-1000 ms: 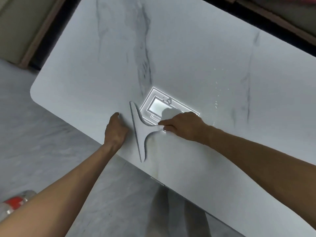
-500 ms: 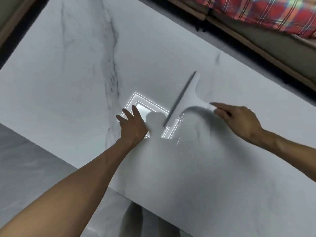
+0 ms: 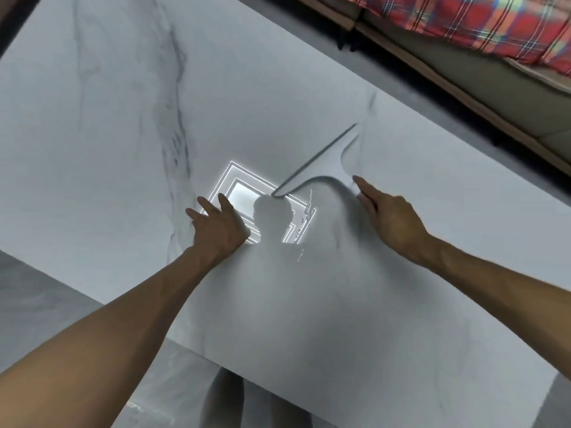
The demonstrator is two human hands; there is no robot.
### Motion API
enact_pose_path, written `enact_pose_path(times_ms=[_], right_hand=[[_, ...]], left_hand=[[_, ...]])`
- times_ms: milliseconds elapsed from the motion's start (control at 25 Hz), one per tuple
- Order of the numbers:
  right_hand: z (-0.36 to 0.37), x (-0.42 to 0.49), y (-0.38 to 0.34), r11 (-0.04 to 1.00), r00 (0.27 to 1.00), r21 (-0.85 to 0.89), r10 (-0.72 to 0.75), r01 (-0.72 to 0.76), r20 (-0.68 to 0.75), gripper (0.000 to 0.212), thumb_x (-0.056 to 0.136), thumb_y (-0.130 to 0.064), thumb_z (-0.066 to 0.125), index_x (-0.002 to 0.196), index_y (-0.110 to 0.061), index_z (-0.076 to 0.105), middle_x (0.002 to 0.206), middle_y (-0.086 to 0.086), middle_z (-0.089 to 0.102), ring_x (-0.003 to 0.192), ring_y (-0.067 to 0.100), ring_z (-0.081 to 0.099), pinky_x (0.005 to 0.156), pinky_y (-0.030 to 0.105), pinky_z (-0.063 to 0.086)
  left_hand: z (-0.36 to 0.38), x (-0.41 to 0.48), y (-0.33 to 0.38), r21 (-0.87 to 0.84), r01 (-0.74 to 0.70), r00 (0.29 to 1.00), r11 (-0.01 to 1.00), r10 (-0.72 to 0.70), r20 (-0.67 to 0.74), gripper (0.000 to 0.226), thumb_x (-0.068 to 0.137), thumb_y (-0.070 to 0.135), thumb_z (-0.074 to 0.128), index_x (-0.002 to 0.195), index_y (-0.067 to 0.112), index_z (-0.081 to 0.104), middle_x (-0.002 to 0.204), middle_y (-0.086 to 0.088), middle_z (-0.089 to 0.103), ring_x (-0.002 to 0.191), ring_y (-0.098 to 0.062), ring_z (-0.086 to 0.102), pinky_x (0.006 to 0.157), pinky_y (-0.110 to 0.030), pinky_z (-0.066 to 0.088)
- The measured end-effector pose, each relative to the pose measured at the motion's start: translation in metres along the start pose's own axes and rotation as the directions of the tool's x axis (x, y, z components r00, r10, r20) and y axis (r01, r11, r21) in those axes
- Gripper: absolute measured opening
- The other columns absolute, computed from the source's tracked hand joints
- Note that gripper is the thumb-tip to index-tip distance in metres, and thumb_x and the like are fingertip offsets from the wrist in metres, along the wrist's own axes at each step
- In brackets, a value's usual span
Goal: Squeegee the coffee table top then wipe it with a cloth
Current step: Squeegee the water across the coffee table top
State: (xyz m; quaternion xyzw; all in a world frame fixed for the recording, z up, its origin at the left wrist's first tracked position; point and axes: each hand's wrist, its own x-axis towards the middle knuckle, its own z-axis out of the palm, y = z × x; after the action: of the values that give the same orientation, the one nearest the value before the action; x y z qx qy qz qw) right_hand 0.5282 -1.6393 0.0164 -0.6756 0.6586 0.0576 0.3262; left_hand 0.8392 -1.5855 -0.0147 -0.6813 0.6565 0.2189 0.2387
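Here, the right hand [image 3: 389, 220] holds one squeegee [image 3: 324, 168] on one table [image 3: 309, 304].

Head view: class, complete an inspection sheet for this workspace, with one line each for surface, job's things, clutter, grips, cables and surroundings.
Surface: white marble-look table top with grey veins, a bright light reflection, and water streaks beside it.
Job's things: squeegee, its blade apparently against the top and set at an angle; no cloth seen.
Clutter: nothing seen.
Grips: left grip rests flat on the top with fingers spread; right grip holds the squeegee's handle.
Cables: nothing seen.
Surroundings: sofa with a red plaid blanket beyond the far edge; grey floor on the near side.
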Motion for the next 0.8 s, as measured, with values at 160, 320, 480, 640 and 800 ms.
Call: enact_pose_path(times_ms=[160, 320, 480, 640, 800], right_hand=[[-0.015, -0.084, 0.030, 0.997, 0.992, -0.014, 0.083, -0.082, 0.100, 0.043, 0.102, -0.047, 0.030, 0.144, -0.051, 0.031, 0.081, -0.012, 0.066, 0.072, 0.015, 0.061, 0.072, 0.028, 0.043], [-0.041, -0.009, 0.020, 0.990, 0.988, 0.116, 0.093, -0.079, -0.119, 0.044, 0.102, -0.043, 0.038, 0.145, -0.036, 0.041, 0.107, 0.007, 0.071, 0.103, 0.033, 0.064, 0.091, 0.035, 0.046], [-0.053, 0.091, -0.005, 0.958, 0.974, 0.258, 0.167, -0.124, -0.152, 0.050, 0.103, -0.037, 0.031, 0.152, -0.030, 0.027, 0.120, 0.008, 0.061, 0.104, 0.031, 0.055, 0.084, 0.036, 0.046], [-0.026, 0.058, 0.008, 0.973, 0.974, 0.166, 0.185, -0.163, -0.131, 0.050, 0.105, -0.035, 0.029, 0.154, -0.028, 0.023, 0.120, 0.017, 0.064, 0.104, 0.039, 0.058, 0.092, 0.045, 0.046], [-0.005, -0.062, 0.044, 0.977, 0.984, 0.129, 0.176, -0.172, -0.019, 0.048, 0.104, -0.041, 0.029, 0.152, -0.039, 0.022, 0.099, 0.013, 0.070, 0.092, 0.037, 0.063, 0.086, 0.039, 0.048]], left_hand=[[-0.004, -0.002, -0.004, 0.250, -0.148, 0.989, 0.957, 0.145, 0.029, 0.033, 0.043, 0.001, 0.087, 0.075, -0.001, 0.078, 0.091, -0.024, 0.074, 0.069, -0.049, 0.070, 0.044, -0.050, 0.056], [-0.006, -0.004, -0.002, 0.405, -0.128, 0.987, 0.905, 0.157, -0.041, 0.033, 0.039, 0.006, 0.090, 0.069, 0.000, 0.077, 0.085, -0.024, 0.074, 0.063, -0.048, 0.069, 0.039, -0.050, 0.054], [0.001, 0.009, 0.003, 0.223, -0.079, 0.967, 0.972, 0.129, -0.219, 0.064, 0.015, 0.056, 0.087, 0.070, 0.023, 0.081, 0.069, -0.009, 0.076, 0.048, -0.027, 0.070, 0.032, -0.034, 0.051], [0.001, 0.009, 0.000, 0.238, -0.137, 0.974, 0.962, 0.175, -0.147, 0.048, 0.029, 0.032, 0.093, 0.068, 0.007, 0.079, 0.071, -0.021, 0.073, 0.049, -0.041, 0.068, 0.028, -0.042, 0.047], [-0.008, 0.003, 0.004, -0.115, 0.067, 0.998, 0.991, -0.066, 0.015, 0.056, 0.079, -0.007, 0.064, 0.133, -0.006, 0.050, 0.132, -0.041, 0.044, 0.108, -0.061, 0.053, 0.079, -0.066, 0.051]])
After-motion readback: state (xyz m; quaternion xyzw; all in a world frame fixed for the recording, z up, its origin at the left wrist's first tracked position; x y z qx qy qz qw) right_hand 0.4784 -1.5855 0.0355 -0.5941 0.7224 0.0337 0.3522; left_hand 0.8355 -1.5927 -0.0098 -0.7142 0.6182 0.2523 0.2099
